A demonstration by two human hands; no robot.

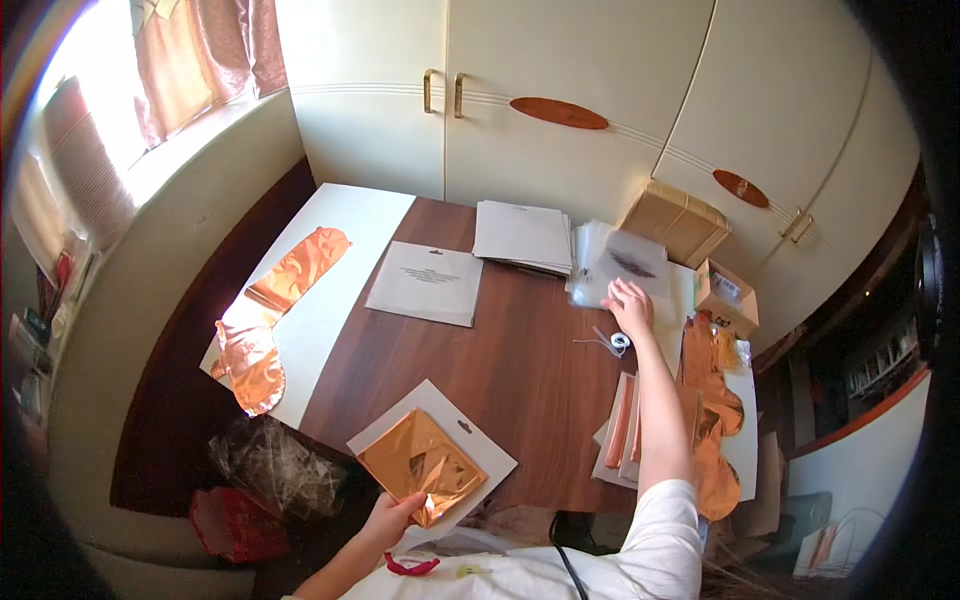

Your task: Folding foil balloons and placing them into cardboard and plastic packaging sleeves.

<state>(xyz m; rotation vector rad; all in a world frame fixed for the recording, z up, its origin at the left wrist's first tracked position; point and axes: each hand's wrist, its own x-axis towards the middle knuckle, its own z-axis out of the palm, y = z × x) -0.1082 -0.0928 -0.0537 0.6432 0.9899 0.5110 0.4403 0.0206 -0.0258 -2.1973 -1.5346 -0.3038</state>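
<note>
My left hand (390,520), near the table's front edge, grips a white card (490,462) with a hang hole. A folded copper foil balloon (425,465) lies flat on that card, my thumb pressing on its lower edge. At the far right my right hand (630,305) reaches out with fingers apart. Its fingertips rest on the near part of a stack of clear plastic bags (603,258); whether they pinch a bag is too small to see. Just below the right hand sits a small white spool (620,341) with loose string or ribbon.
White cards (520,232) are stacked at the back, beside another printed card (425,283). Copper foil balloons lie flat at left (255,360) and right (715,410). Packed copper pieces (618,430) lie under my right forearm. Cardboard boxes (675,220) stand against the cabinet (560,50).
</note>
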